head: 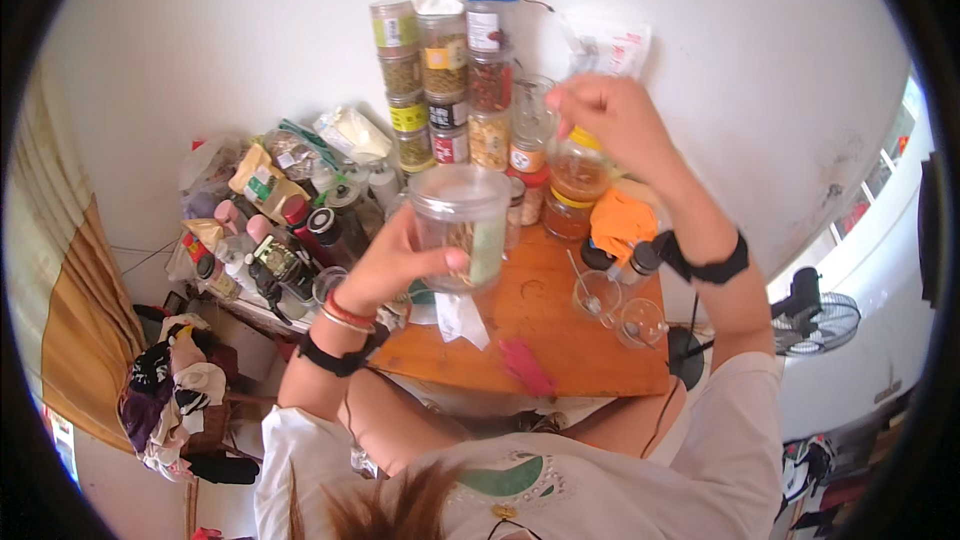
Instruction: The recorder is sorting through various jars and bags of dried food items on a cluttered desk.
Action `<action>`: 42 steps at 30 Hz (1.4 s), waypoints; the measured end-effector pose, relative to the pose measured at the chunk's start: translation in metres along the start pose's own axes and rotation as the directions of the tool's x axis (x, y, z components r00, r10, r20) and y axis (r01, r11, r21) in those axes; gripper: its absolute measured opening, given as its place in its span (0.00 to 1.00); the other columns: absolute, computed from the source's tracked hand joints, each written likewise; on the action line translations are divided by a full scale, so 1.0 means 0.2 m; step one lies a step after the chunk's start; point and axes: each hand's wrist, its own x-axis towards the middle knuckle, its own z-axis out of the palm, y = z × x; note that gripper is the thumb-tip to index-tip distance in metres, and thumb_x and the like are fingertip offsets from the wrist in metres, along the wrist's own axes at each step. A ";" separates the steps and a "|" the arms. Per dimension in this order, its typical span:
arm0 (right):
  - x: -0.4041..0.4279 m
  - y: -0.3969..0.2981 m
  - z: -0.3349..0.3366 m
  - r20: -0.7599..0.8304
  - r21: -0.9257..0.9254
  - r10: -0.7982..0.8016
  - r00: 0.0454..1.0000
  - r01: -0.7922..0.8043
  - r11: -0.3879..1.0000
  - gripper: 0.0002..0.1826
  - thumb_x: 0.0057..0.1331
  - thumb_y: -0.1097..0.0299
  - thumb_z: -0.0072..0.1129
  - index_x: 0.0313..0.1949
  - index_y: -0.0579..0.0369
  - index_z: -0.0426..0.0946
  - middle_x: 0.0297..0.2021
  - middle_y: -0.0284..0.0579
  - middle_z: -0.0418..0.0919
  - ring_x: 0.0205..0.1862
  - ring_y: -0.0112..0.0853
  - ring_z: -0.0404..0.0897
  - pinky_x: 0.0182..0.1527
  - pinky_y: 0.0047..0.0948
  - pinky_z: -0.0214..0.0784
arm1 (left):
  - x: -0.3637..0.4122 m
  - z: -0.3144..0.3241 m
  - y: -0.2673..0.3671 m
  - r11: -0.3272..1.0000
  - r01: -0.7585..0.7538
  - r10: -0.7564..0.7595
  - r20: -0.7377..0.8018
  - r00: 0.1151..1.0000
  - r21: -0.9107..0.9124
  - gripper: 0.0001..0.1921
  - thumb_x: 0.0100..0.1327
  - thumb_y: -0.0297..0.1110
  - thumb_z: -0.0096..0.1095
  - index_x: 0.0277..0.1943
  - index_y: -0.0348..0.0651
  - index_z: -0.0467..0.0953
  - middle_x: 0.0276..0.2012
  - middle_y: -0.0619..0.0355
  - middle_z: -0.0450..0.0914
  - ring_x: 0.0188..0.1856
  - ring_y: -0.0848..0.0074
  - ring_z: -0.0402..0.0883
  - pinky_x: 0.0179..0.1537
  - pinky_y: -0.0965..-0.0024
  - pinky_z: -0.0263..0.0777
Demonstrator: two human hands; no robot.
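Note:
My left hand (397,259) grips a clear plastic jar (459,199) from its left side, above the wooden table. Brown dried pieces lie low in the jar, beside a pale green label. Whether a clear lid covers the jar's top I cannot tell. My right hand (611,116) is raised to the right, fingers curled and fingertips pinched together. Any small thing between those fingertips is too blurred to make out. Behind that hand stand an empty-looking clear jar (534,109) and yellow-lidded jars of amber liquid (574,178).
Stacked jars of dried goods (446,82) stand against the wall. Bottles and bags (292,217) crowd the left side. Glass cups (596,296) with spoons stand near the right edge of the wooden table (525,277). A pink cloth (527,367) lies at the front.

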 end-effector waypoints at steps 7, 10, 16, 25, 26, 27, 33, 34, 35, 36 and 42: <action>0.79 -0.12 -0.02 -0.101 -0.448 -0.205 0.974 0.139 0.883 0.15 0.54 0.57 0.64 0.29 0.58 0.83 0.26 0.46 0.81 0.28 0.32 0.78 0.34 0.30 0.69 | -0.08 -0.30 0.19 0.982 -0.046 0.071 -0.129 0.989 0.185 0.39 0.51 0.34 0.73 0.64 0.33 0.59 0.54 0.57 0.73 0.55 0.76 0.71 0.56 0.71 0.66; 0.98 0.08 0.06 -0.017 -0.411 -0.204 0.979 0.179 0.894 0.17 0.55 0.56 0.63 0.36 0.57 0.83 0.32 0.48 0.82 0.33 0.35 0.80 0.40 0.31 0.71 | -0.06 -0.27 0.08 0.995 -0.065 0.071 -0.086 0.994 0.080 0.42 0.51 0.32 0.75 0.65 0.36 0.56 0.58 0.58 0.68 0.60 0.77 0.66 0.61 0.70 0.61; 1.19 0.17 0.22 -0.070 -0.519 -0.221 0.973 0.154 0.841 0.22 0.58 0.53 0.60 0.44 0.56 0.80 0.40 0.50 0.81 0.45 0.40 0.79 0.49 0.35 0.70 | -0.16 -0.31 -0.04 0.999 -0.052 0.052 -0.081 0.995 0.009 0.40 0.51 0.33 0.75 0.64 0.38 0.59 0.55 0.58 0.71 0.57 0.77 0.69 0.60 0.70 0.62; 1.49 0.26 0.26 -0.118 -0.950 -0.257 0.959 -0.034 0.310 0.28 0.62 0.44 0.52 0.50 0.55 0.75 0.52 0.53 0.74 0.59 0.47 0.68 0.63 0.53 0.53 | -0.19 -0.35 -0.07 0.992 -0.072 0.072 0.003 0.997 0.103 0.44 0.47 0.34 0.78 0.65 0.35 0.58 0.57 0.58 0.70 0.59 0.78 0.66 0.61 0.71 0.59; 1.48 0.23 0.26 -0.109 -0.951 -0.201 0.974 -0.043 0.305 0.27 0.62 0.44 0.52 0.49 0.53 0.76 0.51 0.51 0.75 0.59 0.44 0.68 0.63 0.56 0.51 | -0.20 -0.37 -0.05 0.991 -0.072 0.070 0.019 0.997 0.113 0.44 0.47 0.34 0.78 0.65 0.35 0.58 0.57 0.58 0.70 0.59 0.78 0.66 0.61 0.71 0.59; 1.47 0.19 0.28 -0.096 -0.970 -0.219 0.971 -0.042 0.239 0.24 0.62 0.44 0.52 0.47 0.48 0.78 0.50 0.48 0.75 0.59 0.41 0.68 0.65 0.58 0.46 | -0.21 -0.39 -0.06 0.987 -0.067 0.067 0.005 0.998 0.148 0.44 0.48 0.34 0.78 0.65 0.35 0.58 0.57 0.58 0.70 0.59 0.78 0.66 0.62 0.71 0.58; 1.51 0.22 0.42 -0.144 -0.961 -0.136 0.980 -0.106 0.256 0.17 0.62 0.51 0.54 0.41 0.48 0.81 0.47 0.44 0.78 0.56 0.39 0.71 0.66 0.57 0.42 | -0.20 -0.44 0.06 0.997 -0.021 0.023 -0.022 0.999 0.080 0.43 0.49 0.29 0.76 0.65 0.34 0.57 0.60 0.58 0.65 0.61 0.77 0.63 0.64 0.69 0.53; 1.53 0.25 0.41 -0.134 -0.926 -0.042 0.990 -0.110 0.362 0.15 0.62 0.53 0.54 0.39 0.48 0.82 0.45 0.44 0.79 0.55 0.39 0.71 0.65 0.56 0.44 | -0.16 -0.44 0.06 0.996 -0.020 0.021 -0.009 1.000 0.082 0.43 0.49 0.29 0.76 0.65 0.34 0.57 0.60 0.58 0.65 0.61 0.77 0.63 0.64 0.69 0.53; 1.55 0.25 0.40 -0.135 -0.925 -0.042 0.990 -0.111 0.362 0.15 0.62 0.53 0.54 0.39 0.48 0.82 0.45 0.44 0.79 0.55 0.39 0.71 0.65 0.56 0.44 | -0.15 -0.46 0.07 0.993 -0.029 0.029 -0.003 1.000 0.118 0.43 0.49 0.29 0.76 0.65 0.34 0.57 0.60 0.58 0.66 0.61 0.77 0.63 0.64 0.69 0.54; 1.57 0.25 0.40 -0.180 -0.926 -0.135 0.974 -0.122 0.357 0.15 0.62 0.53 0.53 0.38 0.48 0.82 0.43 0.44 0.80 0.54 0.40 0.73 0.63 0.56 0.48 | -0.13 -0.48 0.07 0.988 -0.038 0.038 -0.003 0.999 0.150 0.43 0.49 0.29 0.76 0.66 0.35 0.57 0.59 0.59 0.66 0.60 0.78 0.63 0.64 0.70 0.55; 1.60 0.31 0.30 -0.271 -0.896 -0.365 0.891 -0.095 0.433 0.15 0.62 0.51 0.49 0.36 0.43 0.82 0.40 0.39 0.81 0.47 0.39 0.76 0.50 0.52 0.61 | -0.01 -0.44 -0.01 0.995 -0.016 0.021 -0.054 0.998 0.100 0.41 0.47 0.34 0.78 0.62 0.38 0.62 0.53 0.58 0.73 0.54 0.77 0.71 0.56 0.71 0.66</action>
